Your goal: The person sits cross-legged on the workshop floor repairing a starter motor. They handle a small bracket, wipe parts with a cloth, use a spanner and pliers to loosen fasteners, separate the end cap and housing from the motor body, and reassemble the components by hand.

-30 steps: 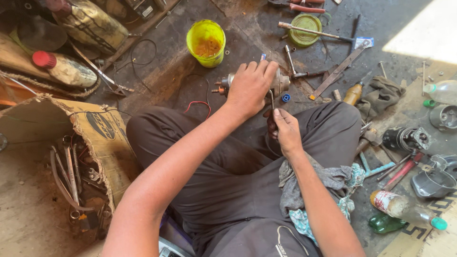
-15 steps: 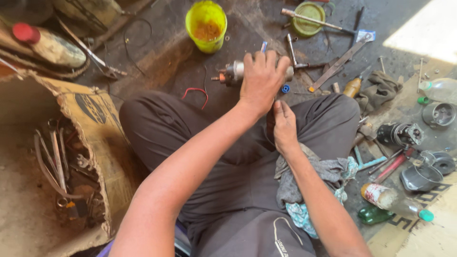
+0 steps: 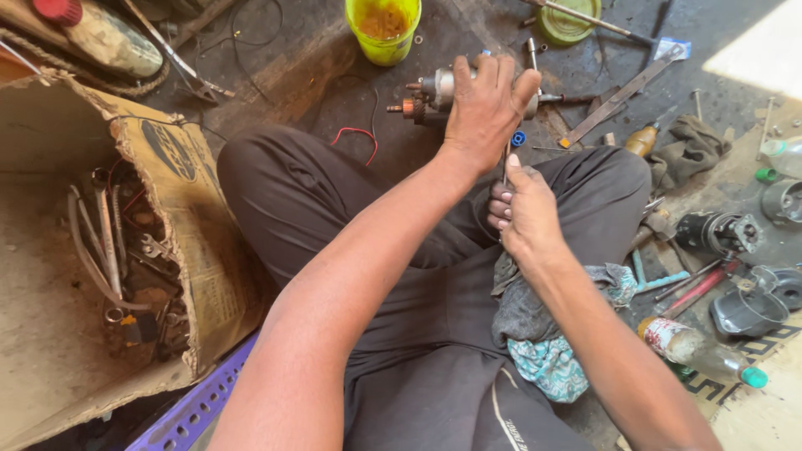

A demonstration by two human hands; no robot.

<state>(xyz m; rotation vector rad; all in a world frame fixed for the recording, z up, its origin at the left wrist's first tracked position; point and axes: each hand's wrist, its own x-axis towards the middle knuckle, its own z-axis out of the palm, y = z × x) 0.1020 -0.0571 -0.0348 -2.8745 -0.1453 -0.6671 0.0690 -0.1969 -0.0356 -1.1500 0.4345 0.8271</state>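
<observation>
Floor (image 3: 434, 159) dark, oily, tool-strewn | left hand (image 3: 487, 104) clamped over starter motor (image 3: 439, 88) | right hand (image 3: 522, 209) just below, gripping thin tool (image 3: 505, 163) | yellow cup (image 3: 383, 29) beyond left hand

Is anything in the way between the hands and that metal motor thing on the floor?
Nothing visible. The left hand already rests on the motor part, palm over its body. The right hand grips a thin tool just below, with no object between it and the part.

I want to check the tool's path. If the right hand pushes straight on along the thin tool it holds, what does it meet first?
Most likely the left hand, gripping the motor part. The right hand points its thin tool up under that palm; depth is unclear.
</observation>
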